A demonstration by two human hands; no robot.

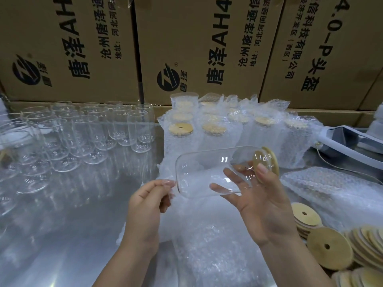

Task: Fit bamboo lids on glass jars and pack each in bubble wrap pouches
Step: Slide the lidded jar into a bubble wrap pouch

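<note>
- Empty glasses (83, 131) stand upright in crowded rows on the left of the shiny metal worktop (62, 235).
- The left hand (149, 201) is narrow, thumb and fingertips pinched on the edge of a bubble wrap pouch (207, 235), just beside the jar's base.
- The glass jar (207, 170) is held in the air above that pouch, at the middle of the view. It lies on its side, its long axis running left to right. The closed base points left and the mouth points right and slightly up.
- A bamboo lid (267, 162) sits on the mouth.
- The right hand (259, 195) holds the jar near its mouth end, palm up, fingers spread along the glass and the thumb against the lid's rim.
- Behind, packed jars (217, 125) stand upright in pouches.
- To the right lie flat pouches (331, 189) and loose lids (329, 245), each with 1 hole.
- Printed cardboard boxes (186, 48) form the back wall.
</note>
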